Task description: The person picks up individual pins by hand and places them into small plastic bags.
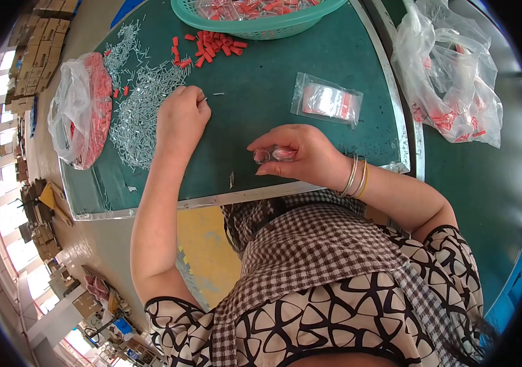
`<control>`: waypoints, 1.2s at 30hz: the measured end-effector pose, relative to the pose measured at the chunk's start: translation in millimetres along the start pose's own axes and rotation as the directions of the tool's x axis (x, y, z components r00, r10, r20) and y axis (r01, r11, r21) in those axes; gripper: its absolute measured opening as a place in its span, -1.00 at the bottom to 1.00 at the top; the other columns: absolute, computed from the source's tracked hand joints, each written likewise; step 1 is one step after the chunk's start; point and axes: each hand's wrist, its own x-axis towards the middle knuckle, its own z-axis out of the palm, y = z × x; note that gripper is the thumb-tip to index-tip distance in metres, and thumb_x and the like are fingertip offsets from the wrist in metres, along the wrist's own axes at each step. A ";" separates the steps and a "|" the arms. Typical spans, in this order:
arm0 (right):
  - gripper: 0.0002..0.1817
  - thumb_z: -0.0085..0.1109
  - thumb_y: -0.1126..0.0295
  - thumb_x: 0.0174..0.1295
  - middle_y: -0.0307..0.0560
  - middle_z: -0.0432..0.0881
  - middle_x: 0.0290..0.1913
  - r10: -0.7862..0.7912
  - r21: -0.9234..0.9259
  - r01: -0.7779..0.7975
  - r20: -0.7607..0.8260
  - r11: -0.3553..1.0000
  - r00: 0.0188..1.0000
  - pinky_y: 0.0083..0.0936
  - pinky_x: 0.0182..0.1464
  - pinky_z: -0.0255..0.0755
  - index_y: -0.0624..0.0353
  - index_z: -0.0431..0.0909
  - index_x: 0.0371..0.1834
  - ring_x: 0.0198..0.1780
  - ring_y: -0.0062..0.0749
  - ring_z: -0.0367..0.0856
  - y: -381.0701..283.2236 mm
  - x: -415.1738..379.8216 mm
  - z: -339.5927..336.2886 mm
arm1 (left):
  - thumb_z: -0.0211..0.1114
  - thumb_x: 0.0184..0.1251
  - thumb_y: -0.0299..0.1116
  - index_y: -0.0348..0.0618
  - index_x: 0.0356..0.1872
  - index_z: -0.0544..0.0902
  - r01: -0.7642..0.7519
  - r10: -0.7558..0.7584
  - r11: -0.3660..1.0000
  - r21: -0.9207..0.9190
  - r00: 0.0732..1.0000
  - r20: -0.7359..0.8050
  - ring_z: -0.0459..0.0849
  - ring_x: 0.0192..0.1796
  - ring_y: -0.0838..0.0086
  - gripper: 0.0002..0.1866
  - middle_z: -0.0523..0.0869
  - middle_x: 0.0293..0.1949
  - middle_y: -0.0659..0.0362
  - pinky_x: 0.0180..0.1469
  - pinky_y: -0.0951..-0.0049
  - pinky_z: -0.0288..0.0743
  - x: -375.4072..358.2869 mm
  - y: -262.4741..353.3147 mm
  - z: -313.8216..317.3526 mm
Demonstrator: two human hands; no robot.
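My left hand (pixel 184 111) is closed in a pinch at the right edge of a pile of small silver screws (pixel 141 113). Whatever its fingertips hold is hidden. A single screw (pixel 219 93) lies just right of those fingers. My right hand (pixel 310 154), with bracelets at the wrist, curls its thumb and fingers around a small clear plastic bag (pixel 266 155), crumpled and with something reddish showing through. Beyond the left hand sits a heap of red plastic plugs (pixel 212 46). Above my right hand, a flat clear bag (pixel 327 100) with white and red contents lies on the table.
A green basket (pixel 261 27) of bagged red pieces stands at the table's far side. On the left is a plastic bag of red plugs (pixel 83 110). An open translucent bag (pixel 447 73) rests to the right, past the metal table edge (pixel 389 67).
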 end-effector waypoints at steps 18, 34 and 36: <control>-0.56 0.46 0.36 0.09 -0.26 0.71 -0.20 0.265 0.335 -0.271 0.065 0.903 0.962 -0.66 -0.34 0.57 0.14 0.63 0.06 -0.22 -0.69 0.62 -7.9 3.0 -7.9 | 0.27 0.11 -0.55 -0.29 -0.39 0.61 0.147 -0.119 0.916 -0.373 0.988 0.099 0.62 -0.40 0.40 -0.95 0.62 -0.47 0.12 -0.26 0.49 0.52 13.0 20.6 -3.2; -0.55 0.44 0.40 0.11 -0.19 0.72 -0.11 0.256 0.412 -0.251 0.043 0.876 0.966 -0.69 -0.40 0.57 0.18 0.59 0.11 -0.22 -0.67 0.64 -3.4 2.0 -5.8 | 0.31 0.18 -0.65 -0.26 -0.22 0.69 0.045 -0.176 0.624 -0.780 0.981 -0.084 0.54 -0.28 0.64 -0.84 0.62 -0.20 0.24 -0.20 0.60 0.44 -57.2 55.5 -22.1; -0.55 0.41 0.45 0.13 -0.15 0.71 -0.08 0.254 0.410 -0.253 0.053 0.876 0.966 -0.70 -0.38 0.57 0.21 0.57 0.13 -0.19 -0.66 0.64 -5.9 4.2 -6.9 | 0.28 0.25 -0.59 -0.27 -0.20 0.69 0.173 -0.301 0.698 -0.695 0.951 -0.065 0.54 -0.30 0.66 -0.87 0.64 -0.25 0.26 -0.21 0.62 0.44 -46.0 39.9 -20.6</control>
